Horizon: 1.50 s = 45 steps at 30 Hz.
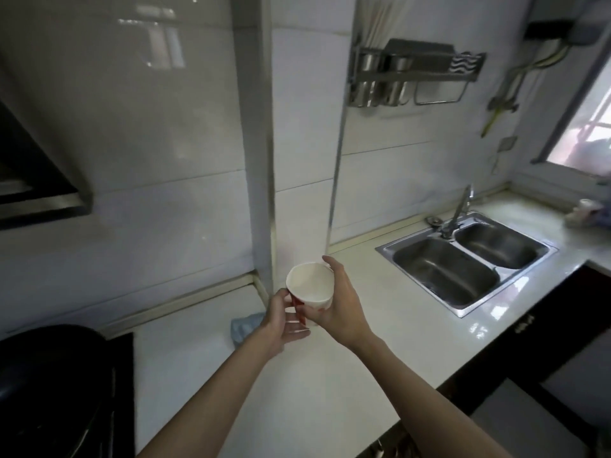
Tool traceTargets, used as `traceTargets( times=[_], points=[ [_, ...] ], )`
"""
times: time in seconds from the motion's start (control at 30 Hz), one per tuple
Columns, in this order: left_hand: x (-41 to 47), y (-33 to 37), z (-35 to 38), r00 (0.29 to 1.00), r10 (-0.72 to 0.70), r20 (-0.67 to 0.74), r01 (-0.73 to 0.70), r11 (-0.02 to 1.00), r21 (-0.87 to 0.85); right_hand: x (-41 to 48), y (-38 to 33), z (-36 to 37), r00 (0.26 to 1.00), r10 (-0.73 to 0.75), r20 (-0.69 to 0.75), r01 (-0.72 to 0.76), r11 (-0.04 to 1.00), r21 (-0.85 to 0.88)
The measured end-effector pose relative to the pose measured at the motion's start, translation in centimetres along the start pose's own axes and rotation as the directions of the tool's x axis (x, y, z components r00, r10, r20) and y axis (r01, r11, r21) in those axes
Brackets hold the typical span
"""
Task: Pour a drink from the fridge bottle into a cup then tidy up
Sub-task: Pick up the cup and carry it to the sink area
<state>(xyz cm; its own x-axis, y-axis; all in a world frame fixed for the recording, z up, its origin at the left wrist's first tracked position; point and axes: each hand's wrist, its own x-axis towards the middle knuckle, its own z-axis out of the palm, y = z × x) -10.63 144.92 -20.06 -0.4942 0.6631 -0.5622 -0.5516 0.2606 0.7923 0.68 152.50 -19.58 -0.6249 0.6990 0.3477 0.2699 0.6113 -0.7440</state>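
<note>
A white paper cup [309,285] with red print hangs above the white countertop [330,385], tilted so its empty inside faces me. My right hand [340,302] grips the cup's right side, fingers curled round it. My left hand [281,320] holds the stack lower down, where a second cup with red stripes shows beneath the first. No bottle is in view.
A double steel sink [469,262] with a tap [461,209] sits to the right. A blue cloth [246,325] lies on the counter under my left hand. A black pot [49,375] on the hob stands at the left. A utensil rack [413,74] hangs on the wall.
</note>
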Motion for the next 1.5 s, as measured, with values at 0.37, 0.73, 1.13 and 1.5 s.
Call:
traceTargets(
  times=[0.37,0.73,1.13,1.5],
  points=[
    [1.5,-0.7,17.1,0.978,-0.031,0.204,-0.003,0.986,0.166,0.6,9.3,-14.9,0.988,0.027,-0.154,-0.029,1.000,-0.012],
    [2.3,-5.1,34.6,0.941,-0.100,0.324,0.006,0.960,0.280,-1.7,17.8,-29.1,0.948,0.094,-0.304,-0.117,0.992,-0.056],
    [4.3,-8.6,50.9,0.871,-0.239,0.429,0.037,0.903,0.428,-4.0,27.2,-40.3,0.847,0.223,-0.483,-0.273,0.962,-0.034],
    [10.2,-8.8,65.5,0.776,-0.387,0.499,0.056,0.830,0.555,-0.1,35.8,-49.1,0.741,0.323,-0.589,-0.402,0.916,-0.002]
  ],
)
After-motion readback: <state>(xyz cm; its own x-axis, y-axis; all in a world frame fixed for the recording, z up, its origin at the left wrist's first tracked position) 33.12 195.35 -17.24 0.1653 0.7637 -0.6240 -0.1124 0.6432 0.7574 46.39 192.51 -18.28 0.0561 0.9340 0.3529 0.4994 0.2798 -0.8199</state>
